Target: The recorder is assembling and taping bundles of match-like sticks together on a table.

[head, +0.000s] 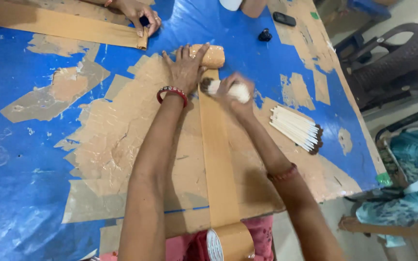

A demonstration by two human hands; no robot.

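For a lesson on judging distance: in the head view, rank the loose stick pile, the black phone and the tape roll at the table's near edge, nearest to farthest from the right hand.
1. Loose stick pile, just right of the right hand.
2. Black phone, at the far edge.
3. Tape roll, at the near edge.

Open blue table [20, 159] left of the left hand [186, 67], stick bundle [297, 128] blocking the right, phone [284, 19] and black cap [265, 35] beyond, another person's hand [140, 14] at far edge, tape roll [232, 242] at near edge.
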